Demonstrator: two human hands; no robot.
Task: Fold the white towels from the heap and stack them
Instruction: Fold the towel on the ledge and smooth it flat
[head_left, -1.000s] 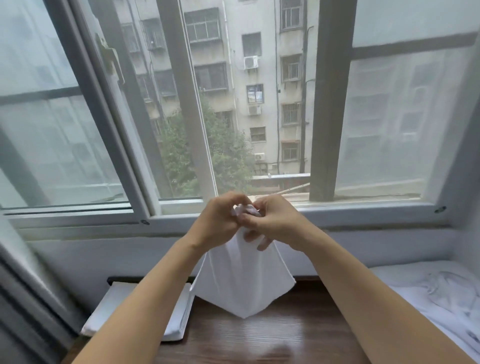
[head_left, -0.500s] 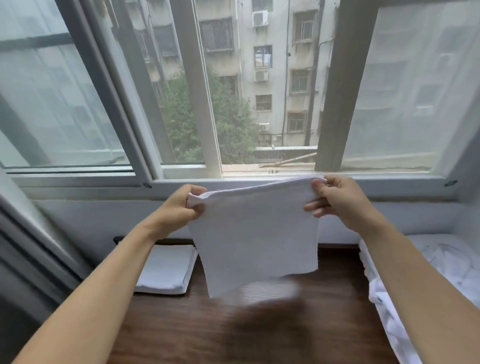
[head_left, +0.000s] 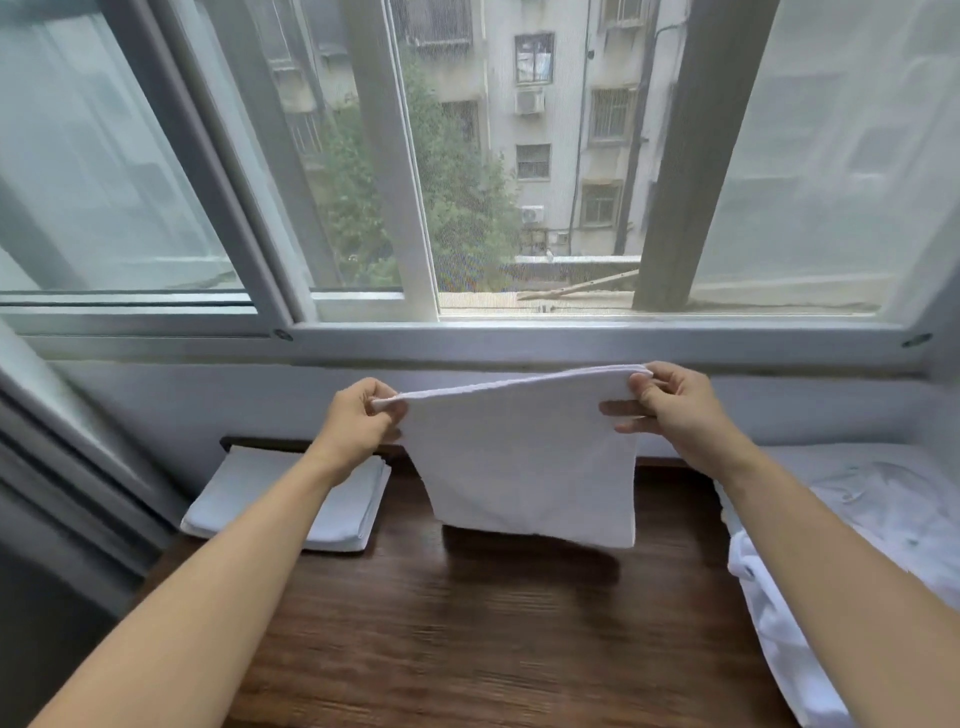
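folded stack (head_left: 291, 501): white towels, already folded, sitting on the dark wood table (head_left: 467, 623) at the left middle of the frame, partly behind the forearm

left hand (head_left: 358, 421): just left of center, fingers curled in, pinching the towel's top left corner

towel (head_left: 524, 457): dead center, folded over, top edge stretched between both hands, the rest hanging, low edge above the tabletop

right hand (head_left: 670, 405): right of center, thumb on top, fingers underneath, pinching the top right corner

heap (head_left: 857, 545): crumpled white towels at the right edge, lower half

window (head_left: 467, 156): fills the whole upper half
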